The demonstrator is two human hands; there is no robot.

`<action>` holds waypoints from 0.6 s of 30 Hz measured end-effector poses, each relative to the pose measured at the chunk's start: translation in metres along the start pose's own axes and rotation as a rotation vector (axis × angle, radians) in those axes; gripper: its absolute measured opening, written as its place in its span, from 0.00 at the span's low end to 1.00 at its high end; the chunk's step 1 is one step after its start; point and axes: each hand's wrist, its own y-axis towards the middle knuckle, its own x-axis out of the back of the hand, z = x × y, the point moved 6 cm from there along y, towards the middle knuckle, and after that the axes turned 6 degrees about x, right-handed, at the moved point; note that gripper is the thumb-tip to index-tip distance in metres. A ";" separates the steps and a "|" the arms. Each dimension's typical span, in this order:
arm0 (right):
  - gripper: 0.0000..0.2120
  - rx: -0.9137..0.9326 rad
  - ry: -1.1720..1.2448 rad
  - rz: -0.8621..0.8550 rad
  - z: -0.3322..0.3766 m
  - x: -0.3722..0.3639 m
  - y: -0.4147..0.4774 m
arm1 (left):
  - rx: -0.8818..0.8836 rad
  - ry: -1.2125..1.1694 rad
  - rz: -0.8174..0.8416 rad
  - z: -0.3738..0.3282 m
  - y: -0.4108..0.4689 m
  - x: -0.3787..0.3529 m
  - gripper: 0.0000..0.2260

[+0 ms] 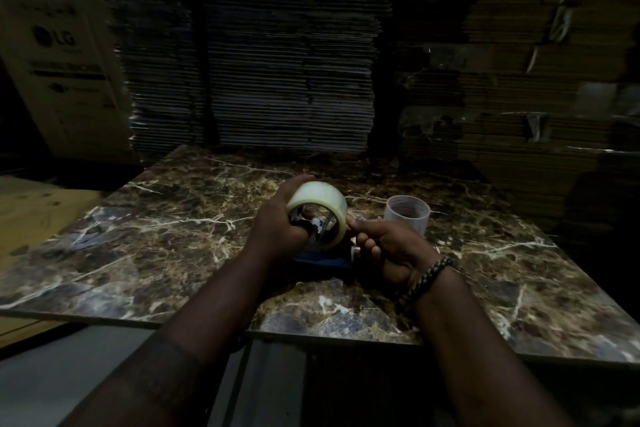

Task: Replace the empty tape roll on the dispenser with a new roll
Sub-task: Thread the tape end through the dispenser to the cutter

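A full roll of clear tape (320,199) is held above the marble table, with my left hand (277,222) wrapped around its left side and fingers inside its core. Shiny metal of the dispenser (317,227) shows through the roll's hole, and a blue part (322,260) of it pokes out below. My right hand (384,250) is closed on the dispenser's handle just right of the roll, thumb touching the roll's edge. The empty tape core (407,213) stands upright on the table behind my right hand.
The brown marble tabletop (166,236) stretches left and right of my hands. Tall stacks of flattened cardboard (277,62) rise behind the table. A printed carton (65,73) stands at the left, and a wooden board (31,215) lies beside the table.
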 end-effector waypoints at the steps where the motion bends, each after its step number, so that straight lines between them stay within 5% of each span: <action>1: 0.11 -0.014 0.013 0.012 0.000 -0.002 -0.002 | 0.000 0.001 0.000 0.001 0.000 0.000 0.37; 13: 0.04 -0.104 0.156 0.078 -0.001 -0.011 -0.008 | 0.004 -0.003 -0.018 0.006 0.003 0.000 0.38; 18: 0.09 -0.064 -0.050 -0.019 -0.007 -0.001 -0.001 | 0.006 -0.004 -0.010 0.007 0.003 -0.001 0.37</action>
